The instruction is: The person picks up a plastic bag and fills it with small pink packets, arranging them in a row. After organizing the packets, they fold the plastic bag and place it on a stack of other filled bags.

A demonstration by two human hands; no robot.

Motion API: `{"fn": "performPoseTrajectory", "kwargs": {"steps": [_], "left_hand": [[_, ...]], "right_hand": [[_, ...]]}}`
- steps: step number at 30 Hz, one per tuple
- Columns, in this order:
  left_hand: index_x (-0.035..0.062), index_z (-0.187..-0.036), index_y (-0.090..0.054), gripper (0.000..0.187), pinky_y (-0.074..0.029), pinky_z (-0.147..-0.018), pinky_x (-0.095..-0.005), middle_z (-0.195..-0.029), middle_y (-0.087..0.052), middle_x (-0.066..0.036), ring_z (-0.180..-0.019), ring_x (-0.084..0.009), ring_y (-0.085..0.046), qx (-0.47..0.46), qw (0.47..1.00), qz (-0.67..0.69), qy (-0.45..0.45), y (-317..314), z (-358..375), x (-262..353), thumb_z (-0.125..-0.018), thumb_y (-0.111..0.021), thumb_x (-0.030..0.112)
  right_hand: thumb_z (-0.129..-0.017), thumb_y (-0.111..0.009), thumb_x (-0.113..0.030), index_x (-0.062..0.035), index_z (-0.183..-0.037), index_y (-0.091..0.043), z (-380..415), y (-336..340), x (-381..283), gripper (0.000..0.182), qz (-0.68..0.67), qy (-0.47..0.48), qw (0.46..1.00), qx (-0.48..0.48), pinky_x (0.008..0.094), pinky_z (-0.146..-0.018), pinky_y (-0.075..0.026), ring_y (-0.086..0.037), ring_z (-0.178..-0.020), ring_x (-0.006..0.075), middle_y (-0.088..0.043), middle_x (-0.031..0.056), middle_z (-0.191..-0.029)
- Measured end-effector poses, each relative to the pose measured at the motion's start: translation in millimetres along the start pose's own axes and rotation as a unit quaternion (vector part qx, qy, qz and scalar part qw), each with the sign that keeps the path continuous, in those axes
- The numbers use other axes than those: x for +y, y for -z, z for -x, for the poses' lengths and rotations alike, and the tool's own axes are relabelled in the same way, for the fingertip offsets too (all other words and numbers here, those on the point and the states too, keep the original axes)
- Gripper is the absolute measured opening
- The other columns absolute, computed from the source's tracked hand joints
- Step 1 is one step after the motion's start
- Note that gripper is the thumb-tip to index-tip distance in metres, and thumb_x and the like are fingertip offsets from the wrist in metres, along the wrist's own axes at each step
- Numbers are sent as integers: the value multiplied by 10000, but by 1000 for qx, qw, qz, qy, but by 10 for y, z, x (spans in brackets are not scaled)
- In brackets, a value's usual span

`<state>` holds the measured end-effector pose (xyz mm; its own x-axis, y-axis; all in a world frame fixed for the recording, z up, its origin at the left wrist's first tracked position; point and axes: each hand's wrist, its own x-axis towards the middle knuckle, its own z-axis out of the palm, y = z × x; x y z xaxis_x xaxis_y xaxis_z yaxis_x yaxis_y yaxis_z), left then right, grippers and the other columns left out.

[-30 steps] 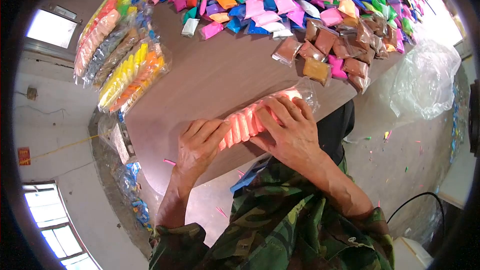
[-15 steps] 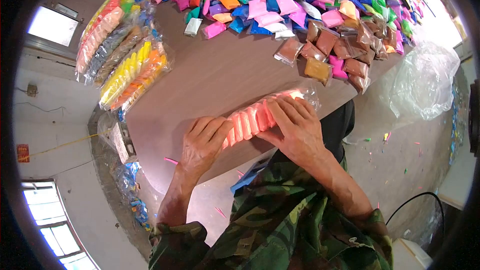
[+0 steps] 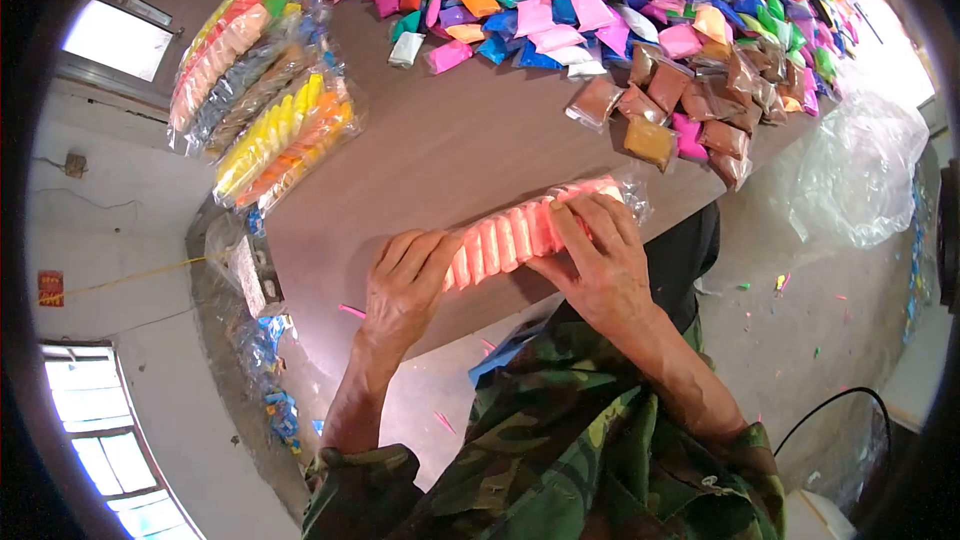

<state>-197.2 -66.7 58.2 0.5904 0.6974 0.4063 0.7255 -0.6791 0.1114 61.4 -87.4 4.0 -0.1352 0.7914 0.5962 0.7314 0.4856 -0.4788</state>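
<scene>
A long clear bag of coral-pink packets (image 3: 500, 243), stacked side by side in a row, lies near the front edge of the brown table (image 3: 430, 140). My left hand (image 3: 408, 280) is closed around its left end, fingers on top. Toward the right end, my right hand (image 3: 603, 255) grips the row from above, thumb on the near side and fingers over the far side. Loose clear plastic sticks out past the right fingers. Both palms' undersides are hidden.
Filled bags of yellow and orange packets (image 3: 285, 140) lie at the table's left. A large heap of colourful packets (image 3: 560, 10) covers the back, with brown packets (image 3: 670, 90) at its near right. A big clear plastic bag (image 3: 850, 170) hangs at the right edge.
Both hands keep hold of the bag of packets. The right hand has shifted slightly along it, and more of the packet row shows between the hands. The whole view has moved a little.
</scene>
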Motion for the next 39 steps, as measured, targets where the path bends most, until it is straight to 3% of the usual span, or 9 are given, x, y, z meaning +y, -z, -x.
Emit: {"fn": "performPoseTrajectory", "kwargs": {"steps": [6,9,15,21,25,31,34,39], "left_hand": [[47,-1058,-754,259,-555,-817,-416,-1009,-700,-79,-938,-283,-672,-1,1000,-4,1,18,-14,3,-808,-723,-14],[61,-1058,-757,264,-555,-809,-414,-996,-695,-73,-938,-281,-668,-6,1000,-3,5,50,-9,-3,-807,-728,-17],[64,-1053,-757,284,-554,-803,-410,-989,-695,-62,-939,-277,-665,-21,1000,-8,9,69,6,16,-782,-732,-20],[50,-1069,-755,299,-553,-817,-421,-1007,-700,-72,-957,-281,-668,-59,998,1,17,154,13,60,-778,-732,-15],[33,-1112,-750,294,-555,-838,-427,-1048,-702,-93,-987,-299,-665,-70,997,17,31,174,62,89,-818,-759,31],[10,-1219,-702,501,-559,-883,-431,-1151,-688,-127,-1030,-332,-660,-70,993,38,84,167,191,291,-781,-880,173],[9,-1235,-692,544,-558,-887,-440,-1168,-681,-129,-1044,-334,-660,-46,995,16,82,93,306,266,-762,-900,177],[13,-1159,-695,463,-554,-884,-439,-1169,-675,-131,-1046,-332,-655,-58,995,19,80,130,253,291,-761,-890,145]], "right_hand": [[-647,-950,-246,-81,-1241,-686,13,51,1,671,1,-35,999,-4,518,-1014,-493,-520,-1235,419,-518,163,-1267],[-639,-936,-284,-87,-1185,-715,5,53,-29,621,29,-28,999,22,551,-1046,-453,-509,-1269,413,-535,152,-1296],[-623,-900,-386,-128,-1072,-746,-67,159,-85,540,115,-12,993,18,583,-1153,-319,-514,-1335,333,-608,68,-1303],[-616,-909,-400,-168,-1027,-735,-47,143,-20,504,115,-11,993,5,565,-1170,-289,-597,-1220,233,-632,15,-1181],[-623,-916,-415,-171,-1037,-734,13,104,30,515,102,-11,995,18,538,-1149,-324,-626,-1121,207,-637,7,-1121],[-638,-921,-413,-143,-1084,-716,-12,102,97,560,72,-7,997,34,476,-1049,-440,-642,-1026,233,-648,17,-1092],[-654,-907,-389,-134,-1105,-697,12,87,145,558,42,-1,999,31,465,-1012,-456,-629,-1031,243,-631,26,-1101],[-645,-910,-350,-127,-1086,-700,7,129,224,537,20,30,999,25,470,-973,-464,-624,-1020,250,-621,33,-1102]]}}
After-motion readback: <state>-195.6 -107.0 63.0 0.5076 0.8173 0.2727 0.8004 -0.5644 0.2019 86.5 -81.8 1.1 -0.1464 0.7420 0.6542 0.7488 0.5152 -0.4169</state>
